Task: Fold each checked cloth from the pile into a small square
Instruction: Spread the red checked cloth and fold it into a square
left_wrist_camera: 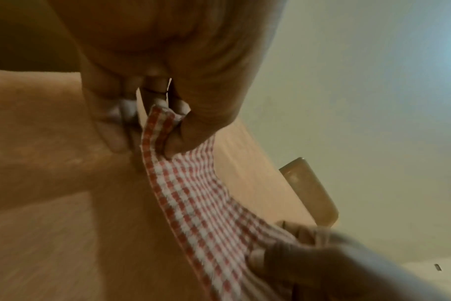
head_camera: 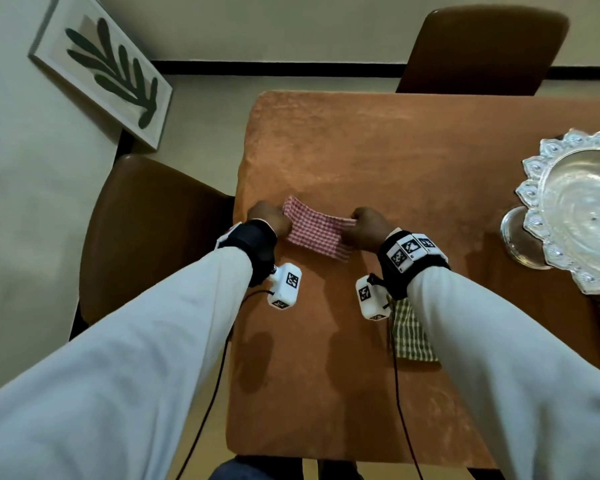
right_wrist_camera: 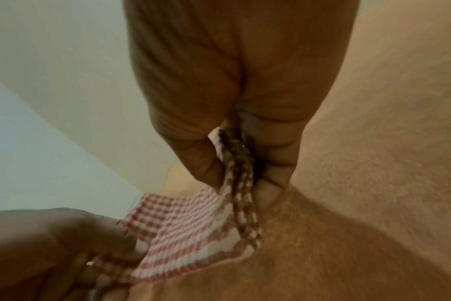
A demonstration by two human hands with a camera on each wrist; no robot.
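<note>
A red-and-white checked cloth is stretched between both hands just above the orange table, folded into a narrow band. My left hand pinches its left end between thumb and fingers; the left wrist view shows the red checked cloth running from my left hand to the other hand. My right hand pinches the right end, and in the right wrist view the cloth hangs from my right hand. A green checked cloth lies under my right forearm, partly hidden.
An ornate silver bowl on a stand sits at the table's right edge. Brown chairs stand at the left and far side. A framed leaf picture leans against the wall on the left.
</note>
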